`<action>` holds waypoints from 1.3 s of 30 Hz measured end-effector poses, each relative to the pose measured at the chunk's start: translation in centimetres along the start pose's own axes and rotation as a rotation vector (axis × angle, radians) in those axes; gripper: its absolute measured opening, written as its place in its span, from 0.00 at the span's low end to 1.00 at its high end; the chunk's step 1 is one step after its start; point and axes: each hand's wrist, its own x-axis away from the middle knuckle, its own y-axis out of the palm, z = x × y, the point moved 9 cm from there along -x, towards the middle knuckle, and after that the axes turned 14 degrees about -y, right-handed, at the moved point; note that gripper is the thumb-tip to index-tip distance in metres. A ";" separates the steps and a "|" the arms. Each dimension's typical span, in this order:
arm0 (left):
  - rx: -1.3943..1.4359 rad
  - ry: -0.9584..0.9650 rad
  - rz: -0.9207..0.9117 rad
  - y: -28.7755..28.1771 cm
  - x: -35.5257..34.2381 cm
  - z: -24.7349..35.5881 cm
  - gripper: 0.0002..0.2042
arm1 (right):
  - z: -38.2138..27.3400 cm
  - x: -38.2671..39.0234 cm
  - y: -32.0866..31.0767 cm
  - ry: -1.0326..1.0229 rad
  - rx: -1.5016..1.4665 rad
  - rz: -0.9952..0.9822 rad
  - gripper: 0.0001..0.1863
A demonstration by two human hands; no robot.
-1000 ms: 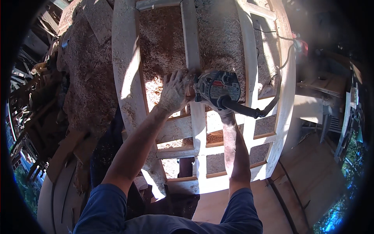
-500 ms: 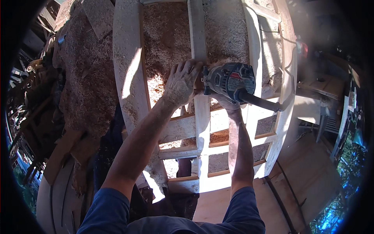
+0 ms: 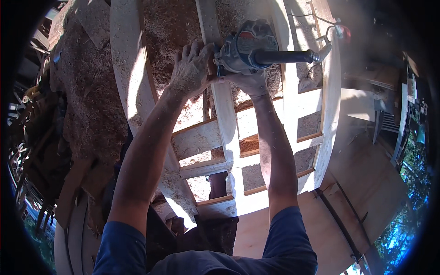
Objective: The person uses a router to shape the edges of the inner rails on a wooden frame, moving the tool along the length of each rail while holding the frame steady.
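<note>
Both my arms are stretched far forward over a pale wooden lattice frame (image 3: 225, 110). A dark blue-and-black power router (image 3: 252, 39) lies on its side against the frame's middle bar, its black rear sleeve pointing right. My right hand (image 3: 251, 83) grips its body from the near side, with the fingers largely hidden beneath it. My left hand (image 3: 191, 68) is closed around the router's brown base edge at the bar's left side, fingers bent and dusty. The router's bit is hidden from view.
Wood shavings (image 3: 91, 101) cover the left side and fill the frame's openings. A thin dark cable (image 3: 302, 15) crosses the far right of the frame, near a blurred red object (image 3: 342, 32). Plywood sheets (image 3: 362, 201) lie at the lower right. Dust hangs at the upper right.
The router and both hands have moved farther away along the middle bar, and my arms are straighter. The router's rear sleeve has swung from slanting nearer to pointing almost straight right.
</note>
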 end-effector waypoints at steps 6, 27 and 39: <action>0.036 -0.017 -0.046 1.5 4.9 0.9 0.50 | 1.1 7.2 0.0 0.128 -0.103 -0.037 0.37; -0.029 -0.068 -0.077 1.3 1.6 0.5 0.48 | -2.5 1.9 -0.1 -0.062 0.181 0.000 0.43; 0.067 -0.045 -0.067 2.2 8.4 3.2 0.45 | -0.7 10.9 -0.2 0.044 -0.072 0.031 0.36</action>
